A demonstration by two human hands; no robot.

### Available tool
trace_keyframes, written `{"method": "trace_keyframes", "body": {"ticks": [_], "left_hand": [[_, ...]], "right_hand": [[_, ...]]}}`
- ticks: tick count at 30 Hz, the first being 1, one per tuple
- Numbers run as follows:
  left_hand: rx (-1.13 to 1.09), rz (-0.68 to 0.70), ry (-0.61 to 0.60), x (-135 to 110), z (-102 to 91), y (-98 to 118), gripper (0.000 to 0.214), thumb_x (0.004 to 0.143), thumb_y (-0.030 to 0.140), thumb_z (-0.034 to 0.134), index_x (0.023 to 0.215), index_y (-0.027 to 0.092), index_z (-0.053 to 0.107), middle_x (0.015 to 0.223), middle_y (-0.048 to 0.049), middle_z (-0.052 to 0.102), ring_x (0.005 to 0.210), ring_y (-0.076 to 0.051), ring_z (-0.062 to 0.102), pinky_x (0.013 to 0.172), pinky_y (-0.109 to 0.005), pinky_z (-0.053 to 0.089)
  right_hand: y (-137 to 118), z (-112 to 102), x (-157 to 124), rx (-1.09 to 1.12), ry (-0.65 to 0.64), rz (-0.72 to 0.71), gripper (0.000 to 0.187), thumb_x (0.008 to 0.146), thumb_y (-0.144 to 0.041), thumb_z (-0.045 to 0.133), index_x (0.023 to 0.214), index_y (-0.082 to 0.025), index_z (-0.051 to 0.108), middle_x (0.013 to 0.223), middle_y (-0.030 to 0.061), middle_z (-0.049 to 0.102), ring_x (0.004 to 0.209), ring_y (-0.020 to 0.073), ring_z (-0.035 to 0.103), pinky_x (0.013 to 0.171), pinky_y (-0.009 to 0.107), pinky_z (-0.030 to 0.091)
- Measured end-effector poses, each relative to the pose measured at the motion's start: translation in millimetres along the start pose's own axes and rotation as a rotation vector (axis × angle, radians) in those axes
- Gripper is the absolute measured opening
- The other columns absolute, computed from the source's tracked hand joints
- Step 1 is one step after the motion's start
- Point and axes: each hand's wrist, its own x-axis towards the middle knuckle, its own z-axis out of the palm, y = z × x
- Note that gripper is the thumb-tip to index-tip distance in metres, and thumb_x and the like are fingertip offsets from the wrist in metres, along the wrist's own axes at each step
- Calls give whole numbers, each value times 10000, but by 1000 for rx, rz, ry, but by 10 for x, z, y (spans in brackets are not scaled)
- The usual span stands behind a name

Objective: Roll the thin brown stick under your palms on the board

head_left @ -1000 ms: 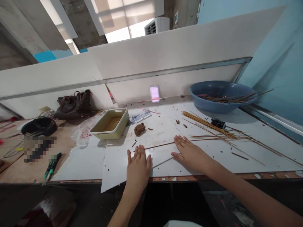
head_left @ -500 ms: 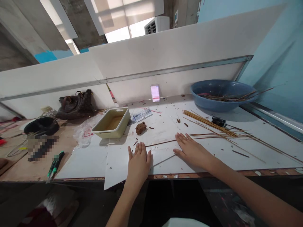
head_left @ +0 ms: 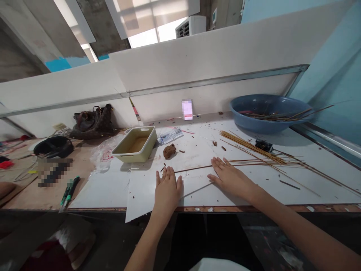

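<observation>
While a broad white sheet (head_left: 197, 150) covers the worktop to its chipped brown near edge, a wide round blue basin (head_left: 254, 124) stands at the far right, dark sticks jutting past its rim. Nearer, a long loose bundle of thin tan sticks (head_left: 251, 145) slants towards the right, bounding the working room on that side. Left of the middle, a pale green rectangular tub (head_left: 134, 157) with a white rim bounds the other. Close to the near edge, the left hand (head_left: 167, 188) and the right hand (head_left: 232, 178) lie palm down, fingers straight, clasping nothing; crumb-speckled white surface separates them. Beyond the left hand, just right of the tub, rests a rough brown lump (head_left: 169, 151). Between the hands lies a thin straight brown rod (head_left: 193, 169), meeting the fingers at either end; how far it runs beneath them is hidden.
</observation>
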Motion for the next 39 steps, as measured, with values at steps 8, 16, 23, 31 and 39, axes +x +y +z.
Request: {"method": "trace_keyframes", "body": {"ticks": [8, 16, 23, 31, 39], "left_hand": [[24, 73, 102, -452, 184, -88, 592, 1125, 360, 320, 1586, 41, 509, 1622, -219, 549, 1538, -338, 506, 1305, -605, 340], [-12, 26, 102, 53, 136, -67, 593, 1098, 334, 373, 1559, -6, 525, 1574, -272, 580, 1520, -362, 525, 1302, -604, 334], [30, 85, 120, -447, 178, -113, 595, 1131, 355, 317, 1592, 18, 485, 1629, -226, 541, 1557, -333, 478, 1296, -564, 373], [2, 32, 14, 17, 38, -86, 590, 1118, 326, 344, 1546, -43, 514, 1587, -284, 563, 1551, -356, 482, 1305, -574, 340], [-33, 69, 13, -452, 113, -178, 584, 1139, 342, 301, 1629, 55, 443, 1693, -199, 456, 1609, -308, 390, 1317, -570, 329]], "right_hand": [[-72, 207, -452, 9, 95, -10, 849, 1105, -673, 273, 1712, -79, 296, 1706, 215, 395, 1601, 334, 368, 1316, 537, 332], [38, -62, 13, -3, 1, -9, 849, 1103, -656, 268, 1677, -40, 378, 1709, 224, 385, 1607, 330, 351, 1340, 516, 266], [-78, 240, -521, -36, 142, -23, 868, 1102, -665, 284, 1714, -50, 278, 1706, 235, 397, 1595, 341, 383, 1325, 534, 314], [105, -25, -30, -11, 0, -28, 855, 1106, -659, 242, 1672, -35, 386, 1696, 239, 409, 1600, 326, 368, 1337, 529, 269], [-9, 172, -512, -1, 120, -40, 819, 1116, -644, 278, 1719, -91, 287, 1719, 203, 381, 1610, 322, 351, 1323, 550, 310]]}}
